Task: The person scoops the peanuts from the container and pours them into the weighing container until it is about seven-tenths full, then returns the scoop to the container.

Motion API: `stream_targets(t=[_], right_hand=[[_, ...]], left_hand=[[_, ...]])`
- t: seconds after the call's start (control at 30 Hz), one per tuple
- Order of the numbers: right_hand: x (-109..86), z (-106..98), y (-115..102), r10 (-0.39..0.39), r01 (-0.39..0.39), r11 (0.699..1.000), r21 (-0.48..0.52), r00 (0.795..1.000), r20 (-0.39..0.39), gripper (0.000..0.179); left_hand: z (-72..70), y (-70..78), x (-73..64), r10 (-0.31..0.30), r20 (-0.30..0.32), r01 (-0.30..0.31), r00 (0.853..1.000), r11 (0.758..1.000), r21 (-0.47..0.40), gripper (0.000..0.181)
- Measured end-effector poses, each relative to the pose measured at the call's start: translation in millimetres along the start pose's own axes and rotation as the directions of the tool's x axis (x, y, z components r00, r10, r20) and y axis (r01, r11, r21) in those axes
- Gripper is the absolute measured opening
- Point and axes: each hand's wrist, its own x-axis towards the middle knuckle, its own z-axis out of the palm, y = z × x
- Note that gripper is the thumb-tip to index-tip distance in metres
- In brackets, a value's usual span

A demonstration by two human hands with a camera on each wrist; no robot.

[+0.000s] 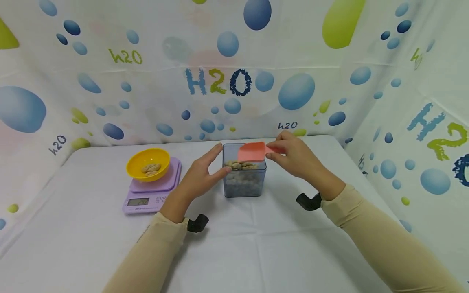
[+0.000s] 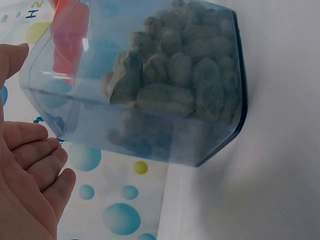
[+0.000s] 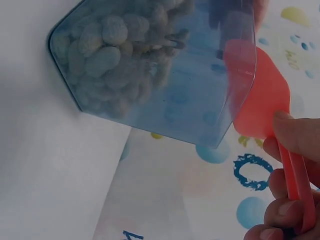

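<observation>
A clear bluish plastic box (image 1: 243,189) stands on the white-covered table, partly filled with peanuts in their shells (image 2: 170,75). My right hand (image 1: 296,158) grips the handle of a coral-pink scoop (image 1: 252,152), thumb on top and fingers curled under it in the right wrist view. The scoop's blade overlaps the box's upper part, above the peanuts. My left hand (image 1: 201,174) is at the box's left side with its fingers extended, the thumb right at the near rim.
To the left, a purple kitchen scale (image 1: 137,207) carries a yellow bowl (image 1: 141,158) with several peanuts (image 1: 150,169) in it. A white curtain (image 1: 154,97) with blue and green drops hangs behind the table and along its right side.
</observation>
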Motion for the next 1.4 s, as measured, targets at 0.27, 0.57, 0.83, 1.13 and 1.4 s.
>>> stream_targets(t=[0.27, 0.57, 0.83, 1.13, 1.4], right_hand=[[9.2, -4, -9, -0.174, 0.181, 0.973, -0.142, 0.983, 0.059, 0.027], [22.0, 0, -25, -0.457, 0.456, 0.792, -0.405, 0.884, 0.101, 0.012], [20.9, 12, -29, -0.37, 0.426, 0.762, -0.488, 0.905, 0.212, 0.019], [21.4, 10, -29, -0.333, 0.407, 0.829, -0.384, 0.91, 0.246, 0.017], [25.1, 4, -26, -0.319, 0.381, 0.896, -0.228, 0.909, 0.267, 0.017]], left_hand=[[2.0, -0.1, -1.3, 0.021, -0.019, -0.021, 1.0, 1.0, -0.009, 0.074], [2.1, -1.4, -0.4, 0.005, -0.029, -0.005, 1.0, 1.0, 0.002, 0.074], [5.1, 0.0, 0.2, -0.007, -0.012, 0.007, 1.0, 1.0, -0.009, 0.074], [7.9, 0.3, 0.8, 0.001, -0.021, -0.001, 1.0, 1.0, 0.0, 0.074], [8.5, 1.0, 2.4, 0.01, -0.026, -0.009, 1.0, 1.0, 0.02, 0.075]])
